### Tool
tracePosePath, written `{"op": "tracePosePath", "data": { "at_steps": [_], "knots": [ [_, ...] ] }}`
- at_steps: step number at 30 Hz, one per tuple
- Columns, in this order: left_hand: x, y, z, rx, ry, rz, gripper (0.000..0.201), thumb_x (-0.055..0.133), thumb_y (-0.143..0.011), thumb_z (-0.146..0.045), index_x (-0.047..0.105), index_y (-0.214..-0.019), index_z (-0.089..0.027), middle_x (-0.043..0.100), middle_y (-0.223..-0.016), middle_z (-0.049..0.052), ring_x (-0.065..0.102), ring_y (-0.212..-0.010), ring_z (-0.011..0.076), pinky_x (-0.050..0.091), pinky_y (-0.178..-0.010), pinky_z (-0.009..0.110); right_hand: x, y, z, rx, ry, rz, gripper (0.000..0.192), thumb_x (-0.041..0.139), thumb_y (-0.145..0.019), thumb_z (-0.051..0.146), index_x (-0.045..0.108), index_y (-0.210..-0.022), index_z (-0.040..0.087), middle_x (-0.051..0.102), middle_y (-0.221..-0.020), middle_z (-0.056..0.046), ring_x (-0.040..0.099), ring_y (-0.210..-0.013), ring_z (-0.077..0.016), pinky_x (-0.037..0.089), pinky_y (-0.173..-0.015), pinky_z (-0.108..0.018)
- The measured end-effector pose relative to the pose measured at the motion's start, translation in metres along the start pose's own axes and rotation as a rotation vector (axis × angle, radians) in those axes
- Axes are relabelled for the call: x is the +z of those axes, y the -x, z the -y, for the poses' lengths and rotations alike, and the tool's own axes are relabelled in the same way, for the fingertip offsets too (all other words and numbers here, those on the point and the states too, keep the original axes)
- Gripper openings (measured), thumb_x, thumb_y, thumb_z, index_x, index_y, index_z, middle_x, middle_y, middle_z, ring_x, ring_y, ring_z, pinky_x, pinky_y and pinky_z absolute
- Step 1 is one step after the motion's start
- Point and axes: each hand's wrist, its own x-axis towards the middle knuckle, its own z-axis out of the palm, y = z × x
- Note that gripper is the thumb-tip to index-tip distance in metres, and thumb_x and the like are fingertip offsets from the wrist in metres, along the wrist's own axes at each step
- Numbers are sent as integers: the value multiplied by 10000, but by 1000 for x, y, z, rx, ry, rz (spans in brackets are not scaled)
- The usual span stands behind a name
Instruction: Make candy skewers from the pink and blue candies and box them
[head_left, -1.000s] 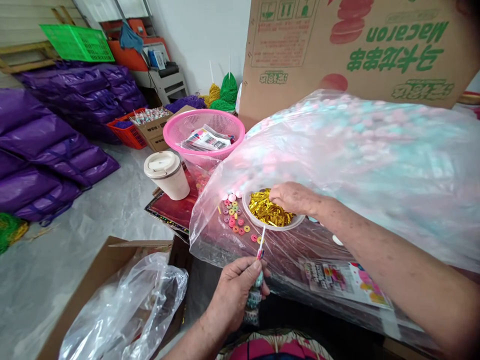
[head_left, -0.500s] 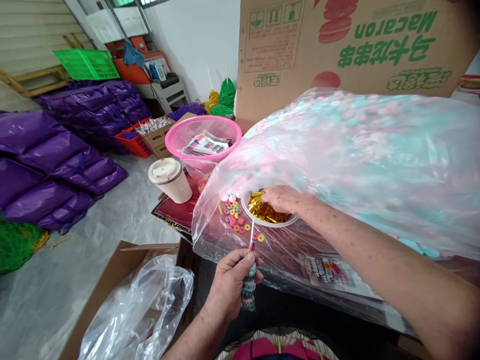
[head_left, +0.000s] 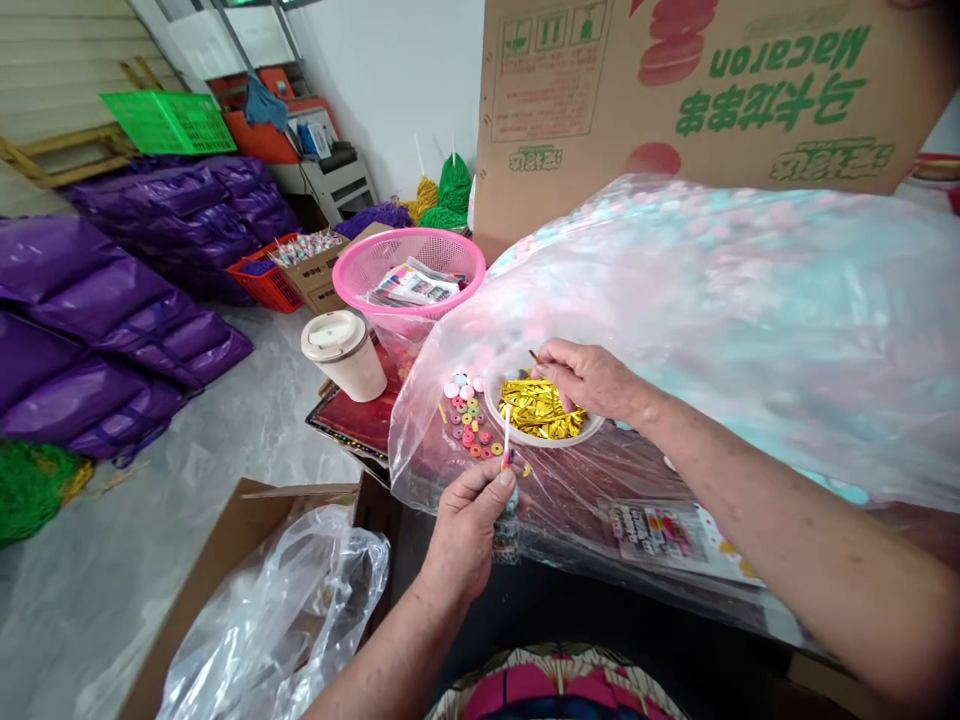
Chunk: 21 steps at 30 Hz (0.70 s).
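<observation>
My left hand point(head_left: 466, 525) is closed around the gathered neck of a small printed clear packet, a white stick point(head_left: 508, 430) standing up out of it. The packet's body hangs below, partly hidden by the fingers. Above a white bowl point(head_left: 491, 412) of gold twist ties point(head_left: 532, 412), my right hand point(head_left: 592, 382) pinches one gold twist tie point(head_left: 534, 356), its tip poking out past the fingers. Left of the bowl lie loose ring candies point(head_left: 471, 425) and several round pastel candies point(head_left: 463, 384). Behind spreads a large clear bag point(head_left: 712, 300) full of pink and blue candies.
A pink basket point(head_left: 341, 285) of printed packets and a lidded white cup point(head_left: 352, 365) stand at the left. Printed packets point(head_left: 660, 530) lie at the table's front edge. A carton point(head_left: 202, 590) holding clear plastic sits below left; a tall carton point(head_left: 570, 170) rises behind.
My right hand has lifted out of the gold twist ties and now pinches one. My left hand has risen slightly with the packet and stick.
</observation>
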Motion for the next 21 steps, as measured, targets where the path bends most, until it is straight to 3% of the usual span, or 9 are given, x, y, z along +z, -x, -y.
{"op": "tracePosePath", "data": {
  "at_steps": [3,6,10,14,17,21],
  "knots": [
    [9,0,-3,140,3,24,214,786,-639,-358,750,-792,-212,685,-952,39,566,-630,78,439,-639,222,0,37,25,-32,-59,4,161,440,-857,215,555,-749,187,554,-591,30,485,-508,-90,360,-513,-207],
    [23,4,1,204,-33,131,173,774,-660,-320,756,-789,-207,695,-879,31,596,-724,111,453,-708,231,16,87,40,-23,-175,15,186,464,-837,200,595,-708,177,582,-611,16,496,-561,-100,359,-529,-213],
    [46,11,15,29,-12,215,196,771,-651,-334,731,-741,-164,642,-611,0,550,-543,91,435,-565,215,36,148,27,169,-289,-92,225,458,-852,243,630,-721,182,615,-628,6,529,-589,-118,383,-536,-222],
    [70,15,26,-139,-42,170,269,805,-587,-343,698,-728,-140,645,-671,6,536,-500,77,395,-487,199,20,197,6,233,-199,-388,206,466,-842,251,639,-742,205,613,-618,-9,540,-575,-143,409,-542,-251],
    [90,20,35,-170,-134,216,266,797,-585,-341,698,-727,-138,645,-703,12,522,-513,76,396,-501,205,4,219,8,209,-250,-512,219,459,-858,247,671,-910,225,603,-613,-4,532,-538,-136,425,-518,-246],
    [106,34,49,-172,-244,368,161,714,-663,-305,684,-677,-147,614,-633,3,528,-586,112,426,-607,237,9,224,15,86,-326,-392,415,359,-878,174,577,-1229,211,642,-700,-18,587,-636,-146,482,-622,-272]
  ]
}}
